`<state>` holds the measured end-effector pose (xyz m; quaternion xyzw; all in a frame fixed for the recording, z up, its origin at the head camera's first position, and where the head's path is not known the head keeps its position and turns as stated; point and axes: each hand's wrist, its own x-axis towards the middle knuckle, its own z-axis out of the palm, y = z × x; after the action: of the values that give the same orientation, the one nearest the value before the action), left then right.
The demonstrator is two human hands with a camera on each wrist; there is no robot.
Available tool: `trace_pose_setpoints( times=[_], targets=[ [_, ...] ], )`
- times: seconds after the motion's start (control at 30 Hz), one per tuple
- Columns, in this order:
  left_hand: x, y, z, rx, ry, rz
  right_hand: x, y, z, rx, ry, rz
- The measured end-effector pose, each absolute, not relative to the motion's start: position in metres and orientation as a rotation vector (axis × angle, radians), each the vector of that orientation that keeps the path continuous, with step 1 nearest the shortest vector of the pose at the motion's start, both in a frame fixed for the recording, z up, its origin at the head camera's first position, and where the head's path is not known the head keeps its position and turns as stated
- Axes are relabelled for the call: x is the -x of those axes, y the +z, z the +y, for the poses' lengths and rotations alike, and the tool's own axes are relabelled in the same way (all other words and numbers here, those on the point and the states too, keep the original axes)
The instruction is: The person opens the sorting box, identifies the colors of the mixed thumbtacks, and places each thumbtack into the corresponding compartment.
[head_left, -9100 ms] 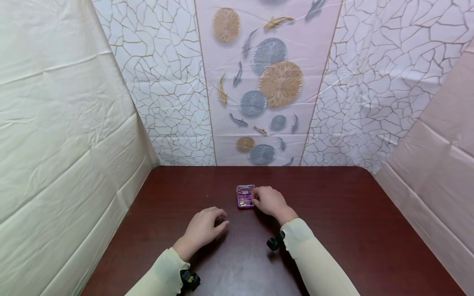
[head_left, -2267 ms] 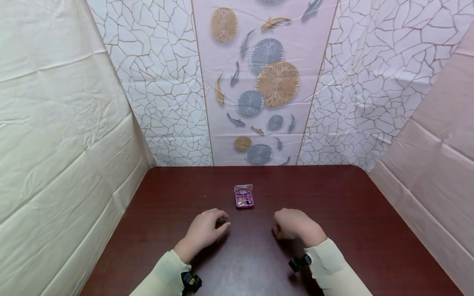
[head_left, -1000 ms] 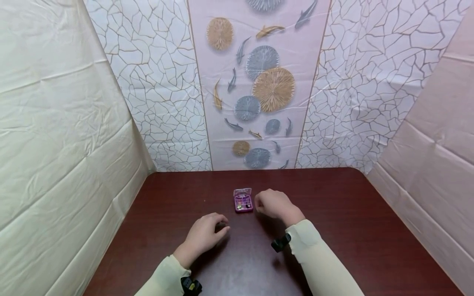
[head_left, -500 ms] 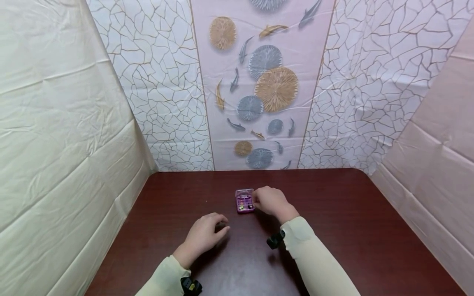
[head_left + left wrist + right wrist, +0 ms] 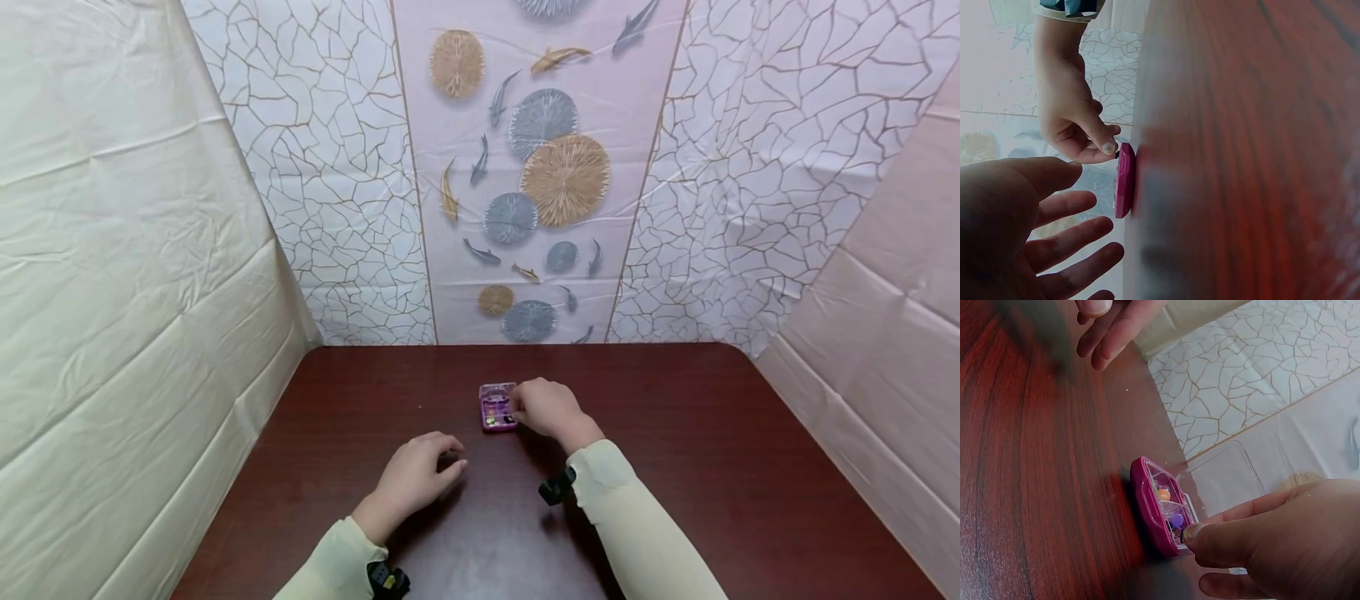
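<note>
A small magenta compartment box stands on the table with its clear lid raised. Inside, the right wrist view shows an orange piece and a purple piece; yellow-green and black pieces lie in the near compartments in the head view. My right hand is at the box's right side. Its thumb and index finger pinch a tiny black piece just over the box; its exact kind is too small to tell. My left hand rests on the table, fingers relaxed, holding nothing.
The dark red-brown wooden table reaches back to a patterned cloth wall. Pale cloth hangs at both sides. A tiny light speck lies left of the box. Each wrist wears a black camera.
The right hand was drawn back to the right of the box, then returned to the box's right edge and now stays there. The left hand and box keep their places; the head view shifts slightly.
</note>
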<state>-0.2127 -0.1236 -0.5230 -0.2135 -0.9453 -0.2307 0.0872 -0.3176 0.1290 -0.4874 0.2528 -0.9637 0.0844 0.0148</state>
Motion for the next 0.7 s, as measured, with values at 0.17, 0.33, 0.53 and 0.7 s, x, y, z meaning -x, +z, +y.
trace_pose_setpoints(
  times=[0.17,0.33,0.53,0.7],
  targets=[
    [0.215,-0.523,-0.124,0.636,-0.701,-2.818,0.317,-0.486,0.131,-0.786,0.292,-3.005],
    [0.219,-0.522,-0.125,0.618,-0.703,-2.812,0.313,-0.485,0.135,-0.755,0.345,-3.032],
    [0.224,-0.514,-0.123,0.516,-0.739,-2.800,0.312,-0.490,0.140,-0.674,0.379,-3.084],
    [0.231,-0.508,-0.120,0.504,-0.764,-2.742,0.311,-0.493,0.142,-0.638,0.421,-3.105]
  ],
)
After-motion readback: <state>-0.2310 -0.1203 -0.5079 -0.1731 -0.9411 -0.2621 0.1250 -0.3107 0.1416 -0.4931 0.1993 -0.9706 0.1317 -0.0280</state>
